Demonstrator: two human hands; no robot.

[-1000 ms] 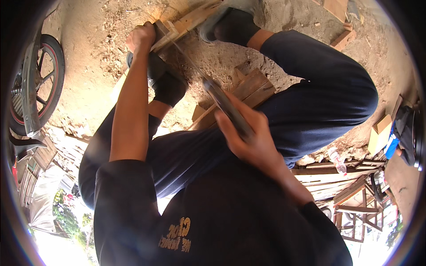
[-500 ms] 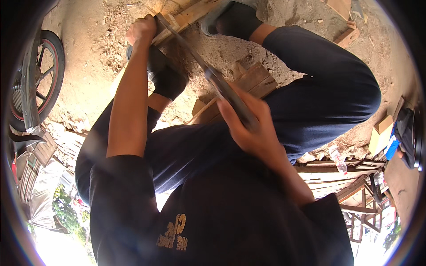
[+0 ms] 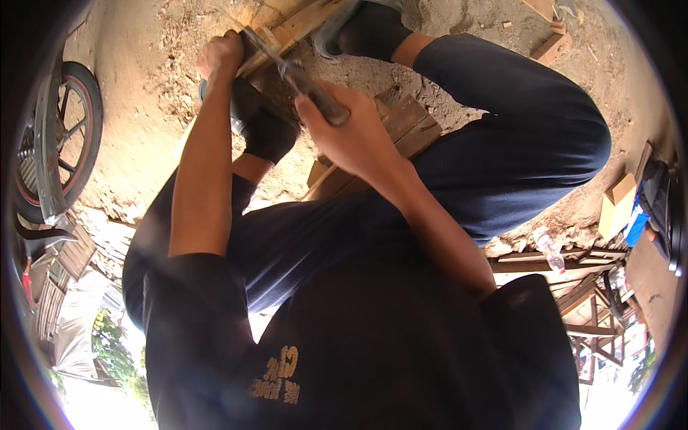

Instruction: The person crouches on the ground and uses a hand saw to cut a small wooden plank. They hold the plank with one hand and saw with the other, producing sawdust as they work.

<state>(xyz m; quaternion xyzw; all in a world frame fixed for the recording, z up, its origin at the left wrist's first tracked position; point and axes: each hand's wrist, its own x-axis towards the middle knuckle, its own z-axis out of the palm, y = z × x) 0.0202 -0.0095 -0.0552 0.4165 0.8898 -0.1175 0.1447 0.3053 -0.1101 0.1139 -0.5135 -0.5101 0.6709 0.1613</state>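
Observation:
Ahead of me, my right hand [image 3: 347,122] is wrapped round the dark handle of a long, narrow-bladed hand tool [image 3: 271,50], seen almost edge-on. Its blade points up and left and crosses the near end of a pale length of wood [image 3: 297,30] low over the ground. At that same end, my left hand [image 3: 221,56] is closed on the wood, close beside the blade's far part. Its fingertips are hidden, and the exact contact of blade and wood is hard to see. My shoes are on either side of the wood.
Brown wooden boards [image 3: 408,125] lie between my legs. A motorbike wheel [image 3: 77,136] stands at the left. Wood offcuts [image 3: 552,46] lie at the upper right. On the right are a plastic bottle [image 3: 549,249], a cardboard box [image 3: 618,204] and a slatted wooden structure [image 3: 591,326].
My right hand has pushed forward and left with the tool, so its handle is now much closer to the wood. My left hand stays at the wood's end.

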